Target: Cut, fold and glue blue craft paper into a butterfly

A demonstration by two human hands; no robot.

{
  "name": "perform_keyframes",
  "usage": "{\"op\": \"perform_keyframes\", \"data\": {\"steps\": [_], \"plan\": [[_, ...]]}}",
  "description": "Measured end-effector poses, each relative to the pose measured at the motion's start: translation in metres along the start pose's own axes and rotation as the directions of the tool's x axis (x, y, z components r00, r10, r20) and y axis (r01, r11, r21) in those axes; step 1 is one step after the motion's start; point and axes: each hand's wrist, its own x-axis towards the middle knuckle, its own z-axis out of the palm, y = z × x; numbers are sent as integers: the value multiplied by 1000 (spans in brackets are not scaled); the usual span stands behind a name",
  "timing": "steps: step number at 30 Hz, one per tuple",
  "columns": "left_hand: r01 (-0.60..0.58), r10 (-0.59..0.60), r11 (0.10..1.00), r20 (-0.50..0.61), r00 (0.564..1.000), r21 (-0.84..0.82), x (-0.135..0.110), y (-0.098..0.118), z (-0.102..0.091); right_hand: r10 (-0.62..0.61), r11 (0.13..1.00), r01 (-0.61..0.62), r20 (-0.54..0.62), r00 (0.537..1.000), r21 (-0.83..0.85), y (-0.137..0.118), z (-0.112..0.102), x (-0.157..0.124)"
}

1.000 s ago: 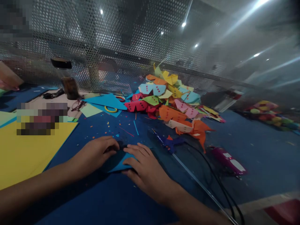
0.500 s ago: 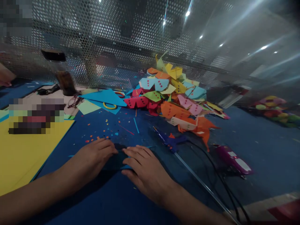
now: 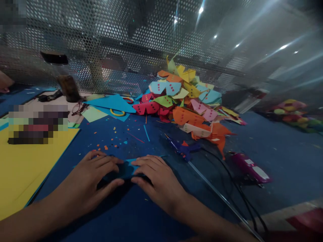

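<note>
A small piece of blue paper [image 3: 125,169] lies on the blue table [image 3: 141,215] between my hands. My left hand [image 3: 93,178] rests on its left side, fingers stretched over it and thumb pinching its near edge. My right hand [image 3: 157,181] presses down on its right side with the fingers flat and together. Most of the paper is hidden under the fingers.
A heap of coloured folded paper butterflies [image 3: 185,104] sits behind. A blue glue gun [image 3: 183,148] and a purple tool [image 3: 249,168] with black cables lie to the right. Yellow sheet [image 3: 22,168] at left, blue sheet [image 3: 111,102], yellow ring [image 3: 118,113], dark jar [image 3: 68,87], perforated metal screen [image 3: 106,40] behind.
My left hand slid back toward me and spread over the paper, thumb now at its near edge. My right hand stayed in place.
</note>
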Motion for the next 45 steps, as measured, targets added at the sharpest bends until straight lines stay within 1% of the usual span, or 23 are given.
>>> {"op": "perform_keyframes", "data": {"steps": [2,6,9,11,12,14,19,24,30,36,40,45], "plan": [[-3,3,1000,-19,1000,16,0,-1,4,41,999,-41,-7,999,29,0,0,1],[-28,30,999,-52,998,37,-1,-4,10,131,989,-132,18,991,67,-1,-1,6],[14,-12,999,-72,997,29,-4,-3,13,197,978,-198,16,980,67,-3,-1,10],[47,-43,998,-115,992,34,-4,0,13,216,975,-215,0,976,62,-3,0,11],[48,-42,998,-136,990,42,-4,1,13,218,974,-217,-10,976,58,-4,1,11],[6,4,998,-154,988,65,-3,3,11,221,975,-220,-29,975,44,-4,3,10],[-139,163,975,-131,978,172,-1,5,7,246,969,-245,-32,969,31,-5,6,8],[-214,260,937,-141,955,275,-5,7,6,243,969,-241,-32,970,60,-5,5,9],[-224,277,922,-135,951,316,-7,12,4,234,971,-231,-45,971,61,-5,5,8],[-236,289,918,-129,949,319,-8,13,9,209,977,-205,-55,976,61,-4,7,6],[-255,301,907,-93,949,335,-10,13,10,218,975,-214,-62,974,63,-4,7,7],[-270,324,890,-93,941,367,-8,14,8,238,970,-236,-52,970,53,-6,6,7]]}}
